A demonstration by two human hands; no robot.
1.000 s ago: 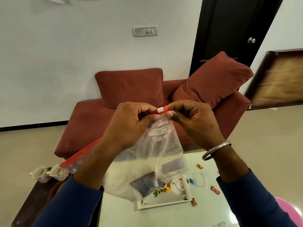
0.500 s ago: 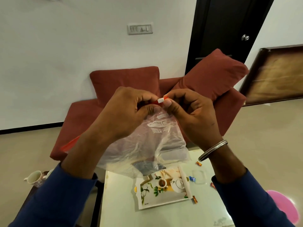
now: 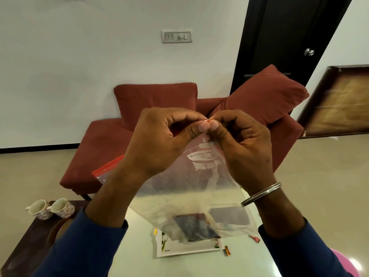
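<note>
Both hands are up in front of me, thumbs meeting. My left hand [image 3: 159, 140] and right hand [image 3: 243, 144] each pinch the top edge of the clear zip bag [image 3: 199, 192], thumb against curled fingers, thumbnails side by side and touching. A sliver of orange-red shows between the thumb tips; I can't tell what part of the closure it is. The red zip strip [image 3: 108, 166] runs out to the left behind my left wrist. The bag hangs from the pinch over the white tabletop [image 3: 139, 246]; I can't tell whether it touches. A dark flat item [image 3: 195, 226] sits at the bag's bottom. In view, the bag's lower edge overlaps a printed card [image 3: 179, 250]. Two candies [image 3: 227, 250] lie just beside the card. Two floral cups [image 3: 38, 208] stand on the dark side table [image 3: 24, 246] to the left. There's a steel bangle [image 3: 261, 193] on my right wrist and a red sofa [image 3: 103, 140] behind.
</note>
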